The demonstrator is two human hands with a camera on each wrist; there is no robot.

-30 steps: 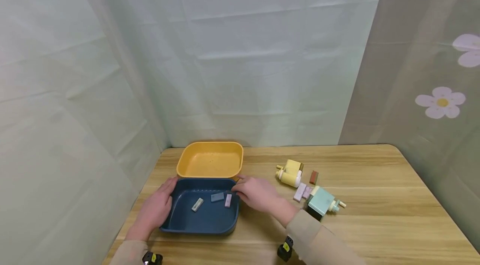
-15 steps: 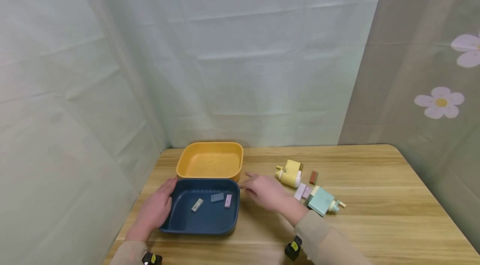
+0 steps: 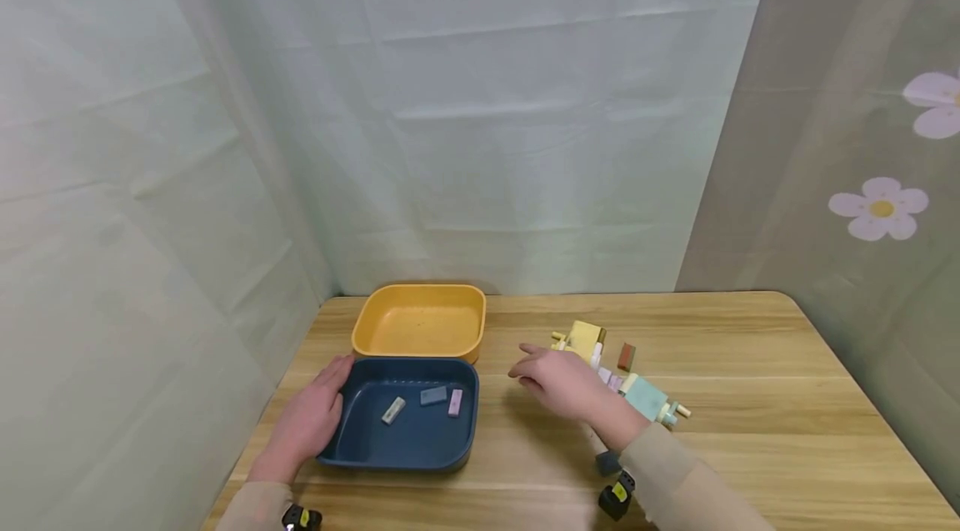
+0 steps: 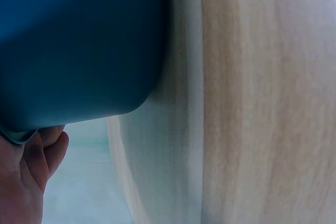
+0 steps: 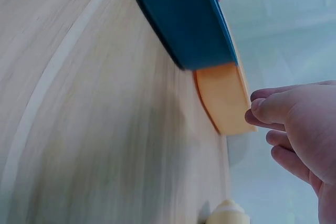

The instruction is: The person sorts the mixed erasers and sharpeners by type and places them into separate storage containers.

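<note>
My left hand [image 3: 307, 414] holds the left side of a dark blue plastic bin [image 3: 408, 443]; in the left wrist view its fingers [image 4: 55, 153] are at the rim. Inside the bin lie a small white block [image 3: 393, 410], a blue block [image 3: 433, 396] and a pink block [image 3: 455, 403]. To the right of the bin my right hand [image 3: 566, 385] hovers over the table with nothing in it, fingers loosely bent. Behind that hand, partly covered, is a yellow toy-like device with a small handle [image 3: 585, 338]. A similar teal device [image 3: 647, 399] lies beyond its wrist.
A yellow bin [image 3: 420, 335] stands directly behind the blue one, close against it. Lilac blocks [image 3: 615, 382] and a reddish-brown block [image 3: 627, 357] lie between the two devices. Pale cloth [image 3: 510, 139] hangs along the back and left edges of the wooden table [image 3: 765, 448].
My right hand has left the blue bin's right rim and moved right, toward the devices and loose blocks. The left hand and the bins stay in place.
</note>
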